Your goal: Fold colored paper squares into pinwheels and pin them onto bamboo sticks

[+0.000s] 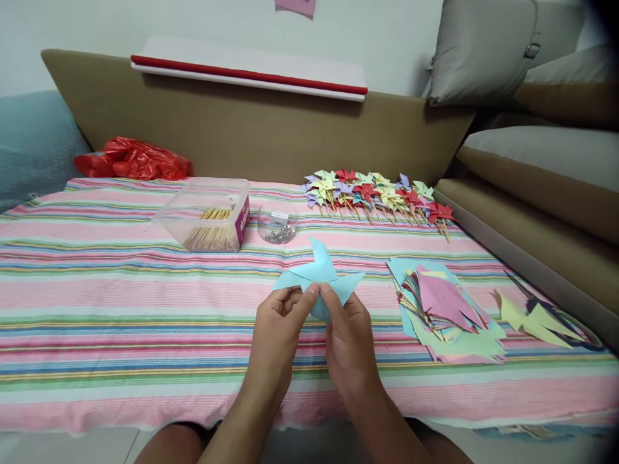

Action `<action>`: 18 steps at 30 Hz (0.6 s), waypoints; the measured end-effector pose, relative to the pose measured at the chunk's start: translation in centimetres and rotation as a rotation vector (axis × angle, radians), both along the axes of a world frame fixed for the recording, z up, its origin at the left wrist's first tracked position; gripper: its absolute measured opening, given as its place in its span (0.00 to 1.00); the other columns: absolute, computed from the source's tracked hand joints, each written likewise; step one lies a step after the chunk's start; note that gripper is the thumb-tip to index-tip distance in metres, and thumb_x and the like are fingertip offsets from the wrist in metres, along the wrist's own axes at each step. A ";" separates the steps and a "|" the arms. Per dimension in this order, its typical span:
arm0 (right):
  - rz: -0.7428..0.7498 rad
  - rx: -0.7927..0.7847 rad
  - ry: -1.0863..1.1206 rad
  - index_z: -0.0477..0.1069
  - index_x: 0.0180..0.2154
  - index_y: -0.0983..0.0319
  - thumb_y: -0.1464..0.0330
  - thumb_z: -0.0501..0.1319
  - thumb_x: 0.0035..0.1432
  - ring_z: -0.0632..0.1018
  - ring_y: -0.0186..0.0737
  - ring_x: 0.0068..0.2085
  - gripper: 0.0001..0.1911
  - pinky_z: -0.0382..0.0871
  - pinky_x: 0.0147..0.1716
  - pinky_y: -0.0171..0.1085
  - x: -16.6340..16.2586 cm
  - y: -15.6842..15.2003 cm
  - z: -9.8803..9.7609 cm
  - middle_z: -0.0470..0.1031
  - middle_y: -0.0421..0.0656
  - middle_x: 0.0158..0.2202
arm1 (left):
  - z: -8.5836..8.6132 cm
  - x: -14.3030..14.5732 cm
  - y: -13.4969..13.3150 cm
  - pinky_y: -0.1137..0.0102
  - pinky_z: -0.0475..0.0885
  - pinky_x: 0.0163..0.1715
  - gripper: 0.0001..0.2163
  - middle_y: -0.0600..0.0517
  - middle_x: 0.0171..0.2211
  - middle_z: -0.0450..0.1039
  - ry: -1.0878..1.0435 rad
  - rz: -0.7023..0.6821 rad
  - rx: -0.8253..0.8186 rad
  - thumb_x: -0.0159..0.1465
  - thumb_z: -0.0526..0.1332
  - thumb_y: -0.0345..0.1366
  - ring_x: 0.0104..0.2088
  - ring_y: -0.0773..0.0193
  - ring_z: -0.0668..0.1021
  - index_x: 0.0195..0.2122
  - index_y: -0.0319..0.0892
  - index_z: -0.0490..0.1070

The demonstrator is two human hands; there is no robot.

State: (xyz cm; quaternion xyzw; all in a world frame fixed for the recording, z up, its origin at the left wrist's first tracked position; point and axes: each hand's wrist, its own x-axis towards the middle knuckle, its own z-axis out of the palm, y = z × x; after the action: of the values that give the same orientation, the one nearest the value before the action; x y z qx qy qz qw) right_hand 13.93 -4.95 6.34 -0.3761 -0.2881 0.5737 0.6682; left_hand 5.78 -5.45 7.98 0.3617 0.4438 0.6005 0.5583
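Between my two hands is a light blue paper pinwheel (322, 267), its vanes folded in toward the middle. My left hand (283, 316) pinches it from the left, thumb on the front and fingers curled behind. From the right, my right hand (351, 322) grips it the same way, and both thumb tips meet near its centre. No stick shows on this pinwheel. Just beyond it stands a round clear dish (278, 225) with small silvery pins and a little white box. Left of that dish, a clear plastic tub (203, 219) holds many thin wooden sticks.
Finished pinwheels (367, 193) on sticks lie in rows at the back right. A pile of cut coloured paper (449, 309) is on the right, beside scissors (556, 316) partly under yellow-green paper. A red plastic bag (140, 160) lies back left. Cushions (541, 154) border the striped cloth (120, 290).
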 end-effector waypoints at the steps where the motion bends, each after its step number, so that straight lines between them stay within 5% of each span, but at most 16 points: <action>1: -0.001 0.000 -0.008 0.78 0.45 0.59 0.60 0.69 0.57 0.79 0.47 0.47 0.16 0.72 0.49 0.46 -0.1 -0.1 0.0 0.82 0.43 0.43 | -0.1 0.0 0.0 0.70 0.70 0.39 0.10 0.52 0.31 0.76 0.006 0.014 -0.012 0.59 0.70 0.43 0.35 0.63 0.75 0.36 0.41 0.80; 9: 0.027 0.023 -0.025 0.77 0.46 0.60 0.61 0.68 0.57 0.78 0.48 0.50 0.16 0.71 0.51 0.46 -0.3 -0.3 0.1 0.81 0.43 0.46 | -0.5 -0.1 0.0 0.69 0.70 0.38 0.11 0.51 0.32 0.76 0.012 0.064 -0.005 0.58 0.70 0.43 0.36 0.62 0.74 0.36 0.40 0.80; 14: 0.045 0.009 -0.147 0.74 0.39 0.58 0.56 0.62 0.62 0.78 0.43 0.42 0.13 0.72 0.42 0.43 0.5 -0.1 0.2 0.78 0.41 0.38 | -0.2 -0.7 0.4 0.72 0.67 0.31 0.13 0.54 0.27 0.72 -0.064 0.128 -0.036 0.56 0.72 0.45 0.29 0.67 0.70 0.28 0.39 0.77; 18: -0.136 0.100 -0.373 0.67 0.51 0.54 0.61 0.59 0.63 0.76 0.43 0.47 0.15 0.72 0.46 0.45 1.9 0.2 0.1 0.72 0.44 0.51 | 0.5 -1.6 0.5 0.74 0.65 0.27 0.16 0.55 0.24 0.70 -0.119 0.163 -0.061 0.55 0.72 0.47 0.25 0.69 0.69 0.27 0.39 0.76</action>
State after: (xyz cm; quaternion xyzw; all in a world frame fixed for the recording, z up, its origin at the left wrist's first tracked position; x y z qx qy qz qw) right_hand 15.80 -4.75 6.42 -0.4606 -0.4089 0.4325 0.6584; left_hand 4.22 -4.98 8.45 0.2706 0.4560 0.6506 0.5436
